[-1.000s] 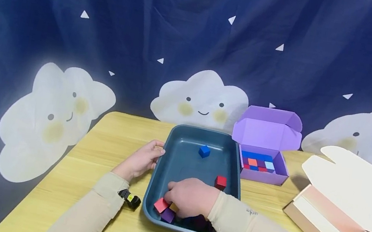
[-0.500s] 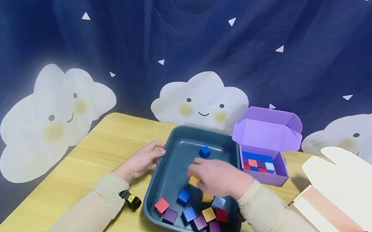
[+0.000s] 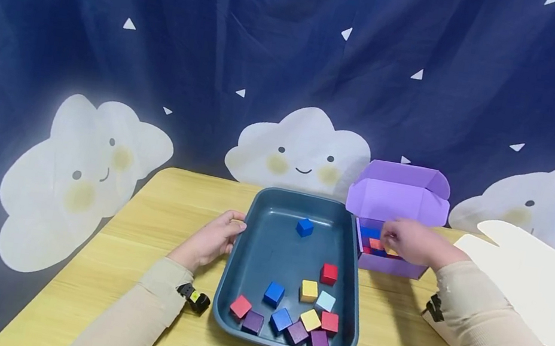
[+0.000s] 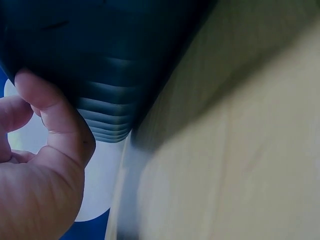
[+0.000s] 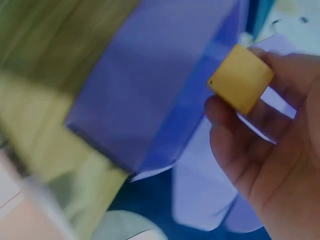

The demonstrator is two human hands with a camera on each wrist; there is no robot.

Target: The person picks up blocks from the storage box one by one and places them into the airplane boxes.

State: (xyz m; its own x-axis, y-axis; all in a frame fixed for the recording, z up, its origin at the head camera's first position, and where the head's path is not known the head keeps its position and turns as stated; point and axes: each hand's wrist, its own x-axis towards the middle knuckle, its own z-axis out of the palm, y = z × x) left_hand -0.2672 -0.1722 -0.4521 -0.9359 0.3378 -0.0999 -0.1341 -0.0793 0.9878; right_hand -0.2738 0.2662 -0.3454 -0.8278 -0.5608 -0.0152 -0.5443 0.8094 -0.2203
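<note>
My right hand (image 3: 411, 241) is over the open purple box (image 3: 390, 266), pinching a yellow cube (image 5: 241, 79) between thumb and fingers. Red, blue and orange blocks show inside that box, partly hidden by the hand. On the left, my left hand (image 3: 212, 239) holds the side of a dark blue-green tray (image 3: 266, 244); in the left wrist view its curled fingers touch the tray's outer wall (image 4: 107, 95). Inside the tray lie several loose cubes, among them a blue cube (image 3: 304, 227) at the back, a red cube (image 3: 329, 274) and a yellow cube (image 3: 309, 291).
To the right stands a pale pink box (image 3: 447, 339) with a raised cream lid (image 3: 538, 281), partly behind my right sleeve. All of it rests on a wooden table (image 3: 175, 199). A dark blue curtain (image 3: 286, 47) with cloud faces hangs behind the table.
My right hand has lifted a yellow cube from the tray's cubes and carried it right and back to the purple box. The left hand stays at the tray's side.
</note>
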